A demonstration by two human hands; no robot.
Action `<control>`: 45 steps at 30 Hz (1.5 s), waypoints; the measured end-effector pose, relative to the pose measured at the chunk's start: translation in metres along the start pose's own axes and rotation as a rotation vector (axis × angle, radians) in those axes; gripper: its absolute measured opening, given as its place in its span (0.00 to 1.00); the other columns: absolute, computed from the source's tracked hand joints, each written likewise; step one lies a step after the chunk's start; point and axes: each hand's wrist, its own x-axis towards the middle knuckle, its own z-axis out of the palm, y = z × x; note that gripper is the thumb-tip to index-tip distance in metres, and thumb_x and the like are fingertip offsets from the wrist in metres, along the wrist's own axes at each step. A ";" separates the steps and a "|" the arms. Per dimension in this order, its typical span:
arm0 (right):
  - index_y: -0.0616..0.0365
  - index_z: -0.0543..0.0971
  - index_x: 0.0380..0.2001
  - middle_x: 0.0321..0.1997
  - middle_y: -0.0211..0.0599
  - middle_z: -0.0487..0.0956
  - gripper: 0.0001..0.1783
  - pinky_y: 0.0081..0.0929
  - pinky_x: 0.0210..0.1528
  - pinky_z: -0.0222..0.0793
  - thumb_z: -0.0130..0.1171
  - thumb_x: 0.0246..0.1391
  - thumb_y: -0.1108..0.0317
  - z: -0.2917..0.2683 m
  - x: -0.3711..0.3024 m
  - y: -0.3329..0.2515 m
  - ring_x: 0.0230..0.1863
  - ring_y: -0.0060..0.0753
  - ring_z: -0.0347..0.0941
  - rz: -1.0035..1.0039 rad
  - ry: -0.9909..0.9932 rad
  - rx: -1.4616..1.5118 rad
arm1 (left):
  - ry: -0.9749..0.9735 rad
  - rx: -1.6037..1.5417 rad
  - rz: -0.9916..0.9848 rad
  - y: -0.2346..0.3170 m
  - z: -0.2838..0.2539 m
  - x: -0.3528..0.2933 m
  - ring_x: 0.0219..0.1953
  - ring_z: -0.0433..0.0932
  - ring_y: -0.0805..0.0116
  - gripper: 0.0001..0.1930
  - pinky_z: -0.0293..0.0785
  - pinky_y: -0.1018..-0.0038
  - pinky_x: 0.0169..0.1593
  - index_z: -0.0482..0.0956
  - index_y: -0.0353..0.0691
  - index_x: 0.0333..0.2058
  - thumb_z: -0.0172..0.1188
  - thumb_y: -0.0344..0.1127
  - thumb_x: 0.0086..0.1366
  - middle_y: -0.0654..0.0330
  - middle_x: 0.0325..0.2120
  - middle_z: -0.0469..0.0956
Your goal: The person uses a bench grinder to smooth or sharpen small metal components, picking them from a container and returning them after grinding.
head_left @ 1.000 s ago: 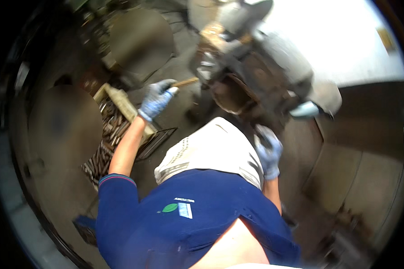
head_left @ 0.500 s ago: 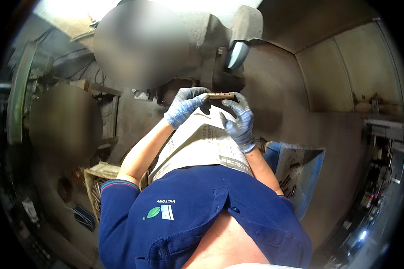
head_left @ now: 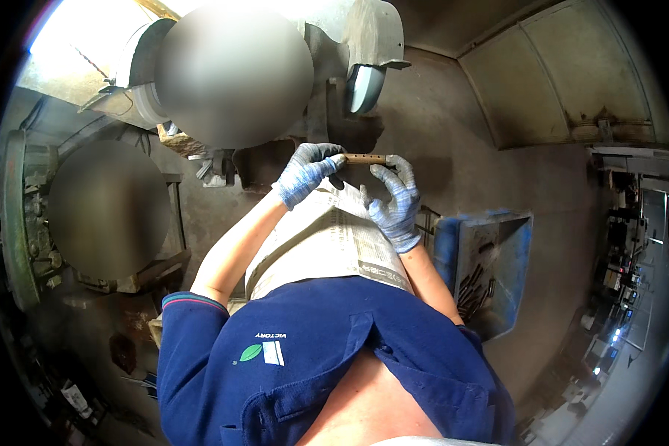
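A short brown metal bar with a row of small dark holes is held level above my lap. My left hand, in a blue-grey knit glove with dark fingertips, pinches its left end. My right hand, gloved alike, has its upper fingers at the bar's right end, the thumb bent below. Beneath both hands a pale printed paper sheet covers my lap.
Ahead stands a grinding machine with a grey guard and a pale wheel. To my right is a blue bin holding several dark metal pieces. A green machine stands at far left. Two blurred patches hide parts of the left side.
The view has shifted, so the machine ahead and the right-hand panels sit further left and higher. Both hands keep the bar in nearly the same place.
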 end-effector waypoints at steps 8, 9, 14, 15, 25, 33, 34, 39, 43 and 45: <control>0.65 0.77 0.40 0.49 0.40 0.68 0.11 0.29 0.49 0.73 0.52 0.52 0.81 0.020 0.002 0.043 0.48 0.32 0.70 0.259 -0.037 0.620 | 0.159 0.157 0.029 -0.005 -0.005 0.021 0.26 0.77 0.71 0.13 0.76 0.76 0.30 0.72 0.27 0.41 0.56 0.32 0.62 0.57 0.26 0.76; 0.65 0.77 0.39 0.49 0.39 0.68 0.11 0.29 0.50 0.73 0.52 0.52 0.81 0.020 0.006 0.049 0.48 0.32 0.70 0.240 -0.055 0.571 | 0.180 0.104 0.064 -0.008 -0.006 0.025 0.27 0.77 0.71 0.12 0.76 0.76 0.32 0.72 0.27 0.42 0.55 0.30 0.63 0.57 0.28 0.77; 0.67 0.78 0.37 0.48 0.39 0.69 0.10 0.33 0.52 0.71 0.49 0.54 0.82 0.025 0.021 0.062 0.48 0.32 0.69 0.267 -0.010 0.727 | 0.351 0.062 0.226 -0.017 -0.009 0.038 0.32 0.78 0.72 0.11 0.76 0.78 0.38 0.73 0.27 0.43 0.53 0.26 0.63 0.55 0.32 0.78; 0.66 0.79 0.37 0.48 0.39 0.70 0.10 0.32 0.52 0.71 0.50 0.53 0.81 0.028 0.022 0.065 0.48 0.32 0.69 0.289 -0.010 0.707 | 0.362 0.115 0.242 -0.017 -0.006 0.038 0.32 0.78 0.73 0.11 0.76 0.78 0.38 0.73 0.27 0.43 0.54 0.26 0.62 0.56 0.32 0.78; 0.65 0.79 0.37 0.46 0.39 0.72 0.11 0.28 0.51 0.71 0.53 0.51 0.81 0.026 0.036 0.083 0.49 0.31 0.69 0.169 -0.048 0.486 | 0.480 -0.017 0.244 -0.030 0.000 0.054 0.29 0.76 0.77 0.09 0.76 0.80 0.35 0.77 0.29 0.38 0.57 0.27 0.60 0.59 0.29 0.79; 0.67 0.78 0.39 0.49 0.41 0.72 0.10 0.34 0.53 0.71 0.49 0.55 0.81 0.042 0.032 0.111 0.52 0.33 0.68 0.270 -0.046 0.549 | 0.522 -0.177 0.227 -0.031 0.008 0.074 0.28 0.75 0.78 0.07 0.75 0.80 0.36 0.78 0.29 0.36 0.57 0.27 0.60 0.62 0.27 0.78; 0.67 0.78 0.39 0.49 0.42 0.72 0.10 0.34 0.54 0.71 0.49 0.55 0.81 0.041 0.033 0.112 0.52 0.34 0.68 0.317 -0.052 0.625 | 0.532 -0.153 0.217 -0.032 0.007 0.078 0.28 0.75 0.77 0.07 0.75 0.80 0.36 0.78 0.30 0.36 0.57 0.26 0.60 0.61 0.27 0.78; 0.67 0.77 0.39 0.46 0.44 0.74 0.10 0.37 0.55 0.69 0.49 0.57 0.77 0.034 0.037 0.122 0.49 0.36 0.71 0.425 -0.057 0.784 | 0.514 -0.222 0.240 -0.044 0.011 0.094 0.30 0.78 0.71 0.06 0.78 0.75 0.37 0.77 0.31 0.36 0.56 0.25 0.60 0.58 0.29 0.79; 0.65 0.78 0.37 0.40 0.39 0.77 0.09 0.26 0.48 0.69 0.52 0.54 0.77 0.031 0.040 0.130 0.41 0.28 0.74 0.454 -0.006 0.735 | 0.537 -0.299 0.224 -0.051 0.021 0.103 0.30 0.78 0.69 0.06 0.79 0.72 0.37 0.77 0.31 0.36 0.55 0.24 0.60 0.57 0.29 0.79; 0.64 0.79 0.35 0.37 0.36 0.79 0.07 0.20 0.44 0.70 0.54 0.53 0.78 0.032 0.042 0.125 0.38 0.24 0.74 0.499 0.025 0.764 | 0.540 -0.298 0.211 -0.051 0.019 0.103 0.29 0.78 0.70 0.05 0.78 0.76 0.36 0.77 0.30 0.35 0.55 0.24 0.60 0.58 0.28 0.79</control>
